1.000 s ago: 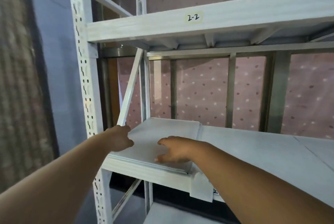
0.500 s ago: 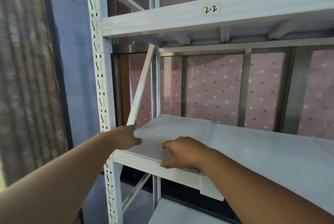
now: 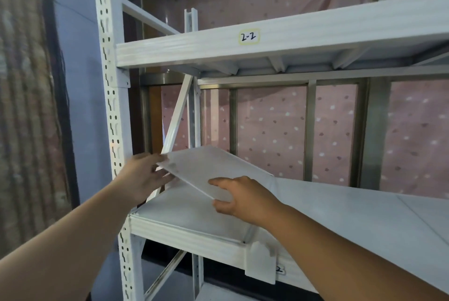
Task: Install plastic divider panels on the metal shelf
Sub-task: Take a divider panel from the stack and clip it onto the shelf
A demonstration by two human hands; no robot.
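Metal shelf [image 3: 189,235], pink curtain [image 3: 272,130] behind: panel [image 3: 209,169] tilted up, pinched by left hand [image 3: 143,177] and right hand [image 3: 240,196], likely for repositioning.

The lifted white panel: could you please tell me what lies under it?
Under the tilted panel, held by both hands, lies another flat white panel on the shelf. Its rear part is covered.

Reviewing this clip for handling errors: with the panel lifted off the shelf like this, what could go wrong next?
The panel is tilted, held only at its near edge by the left hand and right hand; it could slip or flex. Its far edge may snag the diagonal brace when it is moved.
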